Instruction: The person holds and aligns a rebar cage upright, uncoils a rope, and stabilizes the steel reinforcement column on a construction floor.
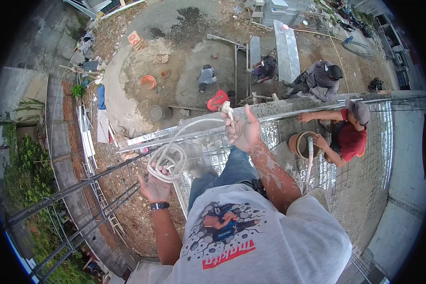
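A loose coil of white rope (168, 158) hangs over the fingers of my left hand (157, 188), its thumb standing apart and a dark watch on the wrist. From the coil the rope arcs across to my right hand (245, 133), whose fingers curl around it close to a thick knot (227, 109). The right forearm is spattered with pale mortar. Just beyond the knot appears a red object (217, 100); whether the rope touches it, I cannot tell.
A person in a red shirt (352, 142) crouches at right beside a bucket (299, 145). Reinforcing mesh (336, 189) covers the deck underfoot. Steel rebar (75, 189) juts out at left. Beyond the deck edge, several people work at lower ground near orange buckets (148, 82).
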A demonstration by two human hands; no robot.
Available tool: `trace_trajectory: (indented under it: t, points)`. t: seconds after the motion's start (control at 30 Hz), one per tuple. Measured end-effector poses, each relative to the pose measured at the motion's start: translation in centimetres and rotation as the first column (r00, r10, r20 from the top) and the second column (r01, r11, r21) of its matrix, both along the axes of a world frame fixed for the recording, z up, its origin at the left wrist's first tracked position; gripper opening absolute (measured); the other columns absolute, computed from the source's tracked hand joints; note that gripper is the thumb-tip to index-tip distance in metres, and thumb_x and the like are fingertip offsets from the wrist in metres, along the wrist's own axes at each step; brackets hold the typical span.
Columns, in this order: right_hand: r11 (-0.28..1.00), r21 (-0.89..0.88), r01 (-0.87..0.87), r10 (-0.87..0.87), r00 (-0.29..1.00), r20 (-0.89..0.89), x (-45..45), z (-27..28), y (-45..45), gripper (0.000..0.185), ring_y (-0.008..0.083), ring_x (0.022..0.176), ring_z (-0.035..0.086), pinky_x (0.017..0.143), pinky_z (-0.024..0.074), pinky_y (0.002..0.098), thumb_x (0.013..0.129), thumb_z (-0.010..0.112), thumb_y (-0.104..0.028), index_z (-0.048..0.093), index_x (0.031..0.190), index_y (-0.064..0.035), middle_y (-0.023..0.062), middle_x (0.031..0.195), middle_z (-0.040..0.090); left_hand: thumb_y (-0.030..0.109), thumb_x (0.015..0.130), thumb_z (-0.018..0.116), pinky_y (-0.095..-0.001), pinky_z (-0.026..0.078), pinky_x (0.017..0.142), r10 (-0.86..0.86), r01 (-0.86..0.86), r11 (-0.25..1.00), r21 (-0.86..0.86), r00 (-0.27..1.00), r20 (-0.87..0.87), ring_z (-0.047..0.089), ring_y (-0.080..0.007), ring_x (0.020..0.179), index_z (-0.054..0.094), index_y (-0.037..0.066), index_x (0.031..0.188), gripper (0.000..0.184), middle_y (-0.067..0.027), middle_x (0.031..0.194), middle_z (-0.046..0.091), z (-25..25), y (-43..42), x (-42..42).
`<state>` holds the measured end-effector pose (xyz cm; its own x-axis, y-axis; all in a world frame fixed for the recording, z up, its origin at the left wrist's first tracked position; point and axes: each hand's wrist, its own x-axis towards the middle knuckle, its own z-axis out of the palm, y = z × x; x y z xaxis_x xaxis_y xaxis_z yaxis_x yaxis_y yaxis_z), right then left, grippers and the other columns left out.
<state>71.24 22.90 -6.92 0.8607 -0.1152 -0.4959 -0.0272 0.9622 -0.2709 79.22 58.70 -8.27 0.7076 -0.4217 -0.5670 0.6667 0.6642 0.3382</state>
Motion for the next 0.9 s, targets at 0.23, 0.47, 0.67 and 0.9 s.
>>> trace_trajectory:
  t: [0.23,0.47,0.67,0.9]
  points:
    - [0.997,0.007,-0.081,0.080,0.992,0.095,0.9,1.3,2.6,0.075,0.0085,0.048,0.045,0.040,0.0322,0.0219,0.088,0.034,-0.068,0.055,0.109,0.0011,0.0047,0.075,0.061,0.066,0.085,0.044,-0.0427,0.042,0.090,0.091,-0.083,0.990,-0.113,0.993,0.076,0.053,-0.0287,0.098,0.047,0.002,0.126,0.076,-0.0132,0.112,0.056,3.2,-2.5,1.1]
    - [0.992,-0.088,-0.089,0.096,0.992,0.079,0.8,1.0,2.6,0.075,0.0075,0.044,0.042,0.036,0.0284,0.0204,0.087,0.035,-0.069,0.053,0.111,-0.0004,0.0049,0.073,0.059,0.062,0.084,0.052,-0.0419,0.043,0.096,0.078,-0.062,0.987,-0.146,0.992,0.102,0.055,-0.0275,0.104,0.046,0.000,0.128,0.076,-0.0148,0.121,0.055,3.3,-2.2,1.2]
    - [0.986,-0.136,-0.097,0.099,0.995,0.013,0.9,1.2,2.3,0.065,0.0060,0.042,0.036,0.035,0.0253,0.0199,0.089,0.039,-0.065,0.054,0.104,-0.0039,0.0018,0.070,0.058,0.059,0.084,0.053,-0.0440,0.042,0.098,0.068,-0.039,0.983,-0.178,0.986,0.156,0.055,-0.0290,0.108,0.042,0.000,0.131,0.077,-0.0159,0.123,0.054,3.4,-2.1,1.1]
    - [0.950,-0.267,-0.162,0.147,0.986,-0.077,0.5,1.3,2.8,0.057,0.0056,0.038,0.032,0.035,0.0212,0.0214,0.090,0.044,-0.059,0.055,0.104,-0.0050,0.0001,0.062,0.056,0.062,0.085,0.049,-0.0376,0.046,0.088,0.066,-0.061,0.997,-0.041,0.990,0.124,0.056,-0.0236,0.093,0.043,0.001,0.129,0.076,-0.0120,0.111,0.056,4.4,-3.6,0.6]
